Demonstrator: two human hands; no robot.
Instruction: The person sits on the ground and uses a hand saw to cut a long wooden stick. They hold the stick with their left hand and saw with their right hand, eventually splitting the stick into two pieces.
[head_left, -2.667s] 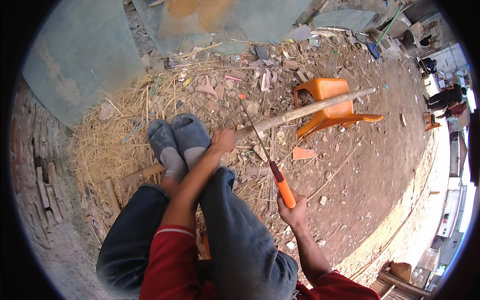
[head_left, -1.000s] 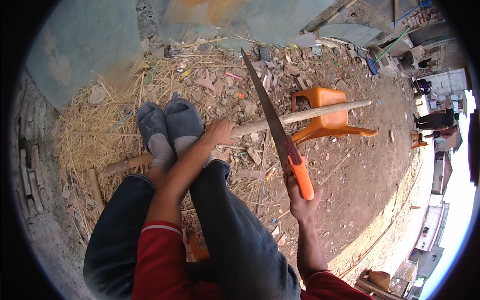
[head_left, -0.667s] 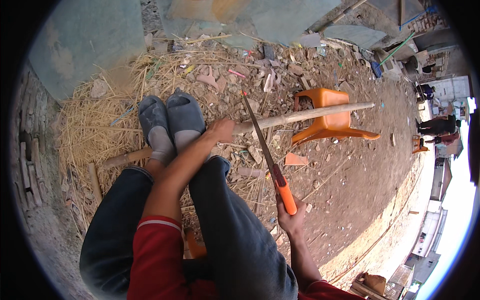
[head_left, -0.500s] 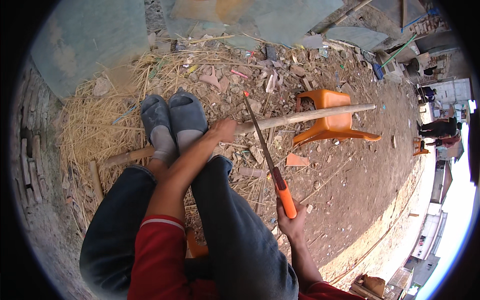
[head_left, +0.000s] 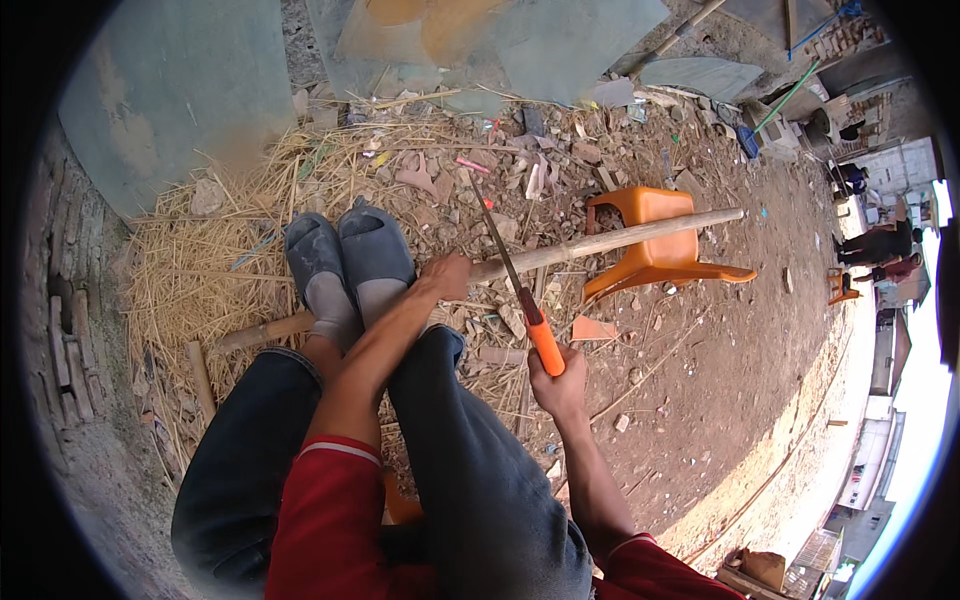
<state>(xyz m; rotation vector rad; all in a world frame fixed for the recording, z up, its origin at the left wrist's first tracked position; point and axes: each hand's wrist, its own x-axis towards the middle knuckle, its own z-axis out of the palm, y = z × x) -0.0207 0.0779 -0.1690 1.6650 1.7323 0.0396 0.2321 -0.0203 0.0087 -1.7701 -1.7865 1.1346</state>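
Observation:
A long bamboo pole runs from under my feet out to the right, its far part lying over an orange plastic chair that is tipped on its side. My left hand is closed around the pole just right of my slippers. In my right hand I grip the orange handle of a handsaw. The saw's blade crosses the pole a short way right of my left hand, pointing away from me. Whether its teeth touch the pole I cannot tell.
Dry straw and rubble cover the ground around my feet. Grey-green sheets lean along the far side. At the left stands a brick wall. Several people are in the distance at the right, near another orange chair.
My right hand has moved away from me and slightly left, pushing the saw blade farther across the pole. The left hand keeps its hold on the pole.

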